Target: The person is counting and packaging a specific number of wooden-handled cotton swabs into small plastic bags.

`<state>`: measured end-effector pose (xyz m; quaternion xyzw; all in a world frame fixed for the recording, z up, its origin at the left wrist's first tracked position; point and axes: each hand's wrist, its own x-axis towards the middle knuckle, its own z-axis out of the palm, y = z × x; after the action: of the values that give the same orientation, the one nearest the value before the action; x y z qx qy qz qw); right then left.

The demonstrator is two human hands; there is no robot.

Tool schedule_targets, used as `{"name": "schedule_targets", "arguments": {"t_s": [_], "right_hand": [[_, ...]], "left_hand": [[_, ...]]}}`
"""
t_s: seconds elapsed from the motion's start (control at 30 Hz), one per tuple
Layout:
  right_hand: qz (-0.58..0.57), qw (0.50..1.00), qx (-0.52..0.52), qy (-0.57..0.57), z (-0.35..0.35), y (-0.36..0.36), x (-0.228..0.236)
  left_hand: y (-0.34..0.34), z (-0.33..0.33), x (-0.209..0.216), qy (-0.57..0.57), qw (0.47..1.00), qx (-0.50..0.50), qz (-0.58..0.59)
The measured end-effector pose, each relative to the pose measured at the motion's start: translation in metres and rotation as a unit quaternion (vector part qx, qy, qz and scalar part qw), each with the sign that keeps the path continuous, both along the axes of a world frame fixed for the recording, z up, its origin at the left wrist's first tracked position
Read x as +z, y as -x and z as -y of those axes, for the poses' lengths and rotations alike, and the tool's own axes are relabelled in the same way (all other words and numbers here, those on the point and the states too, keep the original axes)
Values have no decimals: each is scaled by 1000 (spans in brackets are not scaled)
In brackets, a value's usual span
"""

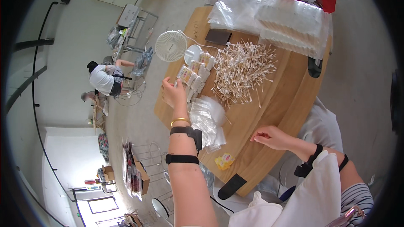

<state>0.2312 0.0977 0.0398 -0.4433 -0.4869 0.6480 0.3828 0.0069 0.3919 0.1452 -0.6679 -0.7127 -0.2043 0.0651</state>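
My left hand point(174, 93) reaches to the table's left side, thumb and fingers closed on the near end of a small clear pack of cotton swabs point(188, 76) with a yellow-and-red label. That pack lies at the edge of a pile of similar filled packs point(205, 61). Right of the pile is a big heap of loose cotton swabs point(242, 71). Flat clear bags point(206, 115) lie stacked beside my left wrist. Over the table's near right edge, my right hand point(270, 137) rests with its fingers curled together, and nothing shows in them.
A white fan point(171, 46) stands past the packs, near a dark flat box point(218, 37). Large clear bags, some filled with swabs point(294, 23), cover the wooden table's point(269, 109) far end. A yellow packet point(224, 161) lies near me. Another person point(105, 77) sits far left.
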Motion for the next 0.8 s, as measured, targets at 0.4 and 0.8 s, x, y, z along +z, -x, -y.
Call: {"name": "schedule_targets", "arguments": {"t_s": [0.4,0.8], "right_hand": [[22,1000,11,-7,1,3,-2],[53,998,0,-20,1,8,-11]], "left_hand": [[94,164,-60,15,988,-136,69],[131,231,-109,136,987,-81,-24]]}}
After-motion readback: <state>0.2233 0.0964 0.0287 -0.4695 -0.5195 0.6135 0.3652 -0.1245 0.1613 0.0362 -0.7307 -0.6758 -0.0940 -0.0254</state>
